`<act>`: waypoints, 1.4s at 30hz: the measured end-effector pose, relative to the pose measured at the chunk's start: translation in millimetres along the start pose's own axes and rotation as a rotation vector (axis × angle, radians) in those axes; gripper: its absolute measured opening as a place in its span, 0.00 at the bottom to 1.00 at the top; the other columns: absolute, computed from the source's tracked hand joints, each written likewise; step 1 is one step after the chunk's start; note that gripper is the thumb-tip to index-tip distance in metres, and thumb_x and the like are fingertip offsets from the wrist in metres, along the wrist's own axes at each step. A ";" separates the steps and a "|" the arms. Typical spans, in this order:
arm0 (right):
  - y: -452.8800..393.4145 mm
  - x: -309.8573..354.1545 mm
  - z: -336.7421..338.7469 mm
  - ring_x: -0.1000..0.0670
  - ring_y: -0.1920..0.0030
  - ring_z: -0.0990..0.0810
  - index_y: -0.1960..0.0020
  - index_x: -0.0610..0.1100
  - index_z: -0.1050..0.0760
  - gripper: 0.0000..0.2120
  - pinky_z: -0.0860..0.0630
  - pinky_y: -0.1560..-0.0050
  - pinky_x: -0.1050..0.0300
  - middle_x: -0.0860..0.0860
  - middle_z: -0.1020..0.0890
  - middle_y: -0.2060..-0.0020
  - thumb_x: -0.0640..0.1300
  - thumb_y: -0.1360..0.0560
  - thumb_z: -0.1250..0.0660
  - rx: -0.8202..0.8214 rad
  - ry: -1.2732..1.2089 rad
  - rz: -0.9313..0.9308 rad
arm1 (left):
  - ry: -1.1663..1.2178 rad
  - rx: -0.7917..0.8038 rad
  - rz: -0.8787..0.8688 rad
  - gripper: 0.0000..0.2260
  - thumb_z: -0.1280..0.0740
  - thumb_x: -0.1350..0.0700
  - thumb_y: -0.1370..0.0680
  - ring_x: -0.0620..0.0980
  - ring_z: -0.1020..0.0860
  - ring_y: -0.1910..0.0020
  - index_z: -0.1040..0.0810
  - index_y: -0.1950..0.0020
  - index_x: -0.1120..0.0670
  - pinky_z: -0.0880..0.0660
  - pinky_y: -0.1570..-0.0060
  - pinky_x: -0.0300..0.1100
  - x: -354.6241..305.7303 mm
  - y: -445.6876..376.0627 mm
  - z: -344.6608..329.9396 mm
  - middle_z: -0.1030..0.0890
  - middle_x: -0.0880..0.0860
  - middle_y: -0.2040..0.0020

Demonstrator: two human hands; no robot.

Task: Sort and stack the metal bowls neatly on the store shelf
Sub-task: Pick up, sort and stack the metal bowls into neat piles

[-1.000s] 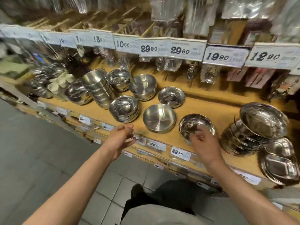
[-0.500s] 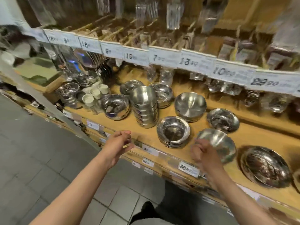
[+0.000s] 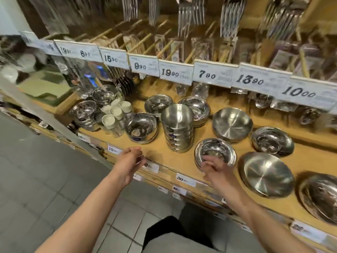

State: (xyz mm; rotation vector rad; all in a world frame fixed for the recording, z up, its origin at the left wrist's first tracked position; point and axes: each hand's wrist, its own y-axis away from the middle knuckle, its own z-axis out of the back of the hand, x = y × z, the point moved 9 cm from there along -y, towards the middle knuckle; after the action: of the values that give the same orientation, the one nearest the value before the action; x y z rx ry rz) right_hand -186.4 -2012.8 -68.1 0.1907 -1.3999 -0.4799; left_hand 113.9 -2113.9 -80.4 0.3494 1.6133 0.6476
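Observation:
Shiny metal bowls stand on a wooden store shelf. A tall stack of bowls rises mid-shelf, with a single wide bowl to its left. A low stack of polished bowls sits near the front edge. My right hand hovers at its near rim, fingers loosely curled, holding nothing. My left hand hangs over the shelf's front edge, empty and relaxed. A brushed stack and a flat brushed bowl lie further right.
White cups and more bowls crowd the shelf's left end. Price tags hang above, with packaged cutlery behind them. A bare patch of shelf lies in front of the tall stack. Grey tiled floor is below.
The view has swung left along the shelf. My right hand left the bowl further right and now sits at the low polished stack. My left hand stays by the shelf edge.

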 end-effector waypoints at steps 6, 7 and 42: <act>-4.1 -0.3 -56.6 0.59 0.42 0.20 0.41 0.67 0.25 0.13 0.23 0.35 0.49 0.67 0.18 0.48 0.59 0.26 0.35 0.062 0.090 -0.046 | -0.071 -0.093 -0.042 0.03 0.35 0.63 0.19 0.48 0.25 0.62 0.27 0.45 0.59 0.19 0.64 0.38 -45.3 -60.1 31.2 0.23 0.55 0.54; -9.8 0.8 -64.6 0.58 0.41 0.20 0.40 0.66 0.24 0.14 0.23 0.34 0.49 0.68 0.18 0.47 0.60 0.26 0.35 0.067 0.096 -0.051 | -0.103 -0.084 -0.049 0.05 0.34 0.62 0.19 0.47 0.25 0.62 0.26 0.43 0.58 0.20 0.61 0.40 -51.9 -72.7 31.4 0.22 0.54 0.55; -149.3 34.7 -215.8 0.40 0.35 0.23 0.30 0.43 0.31 0.22 0.25 0.34 0.38 0.43 0.21 0.35 0.46 0.21 0.33 -0.258 -0.080 -0.171 | -0.190 0.209 0.115 0.07 0.38 0.70 0.20 0.50 0.15 0.69 0.26 0.46 0.61 0.18 0.72 0.39 -123.6 -96.5 119.2 0.16 0.50 0.72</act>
State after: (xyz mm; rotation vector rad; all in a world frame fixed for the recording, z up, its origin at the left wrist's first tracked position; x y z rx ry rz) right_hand -4.5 -2193.0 -135.0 0.0822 -1.3903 -0.8120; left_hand 263.2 -2236.7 -42.9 0.6425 1.4891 0.5164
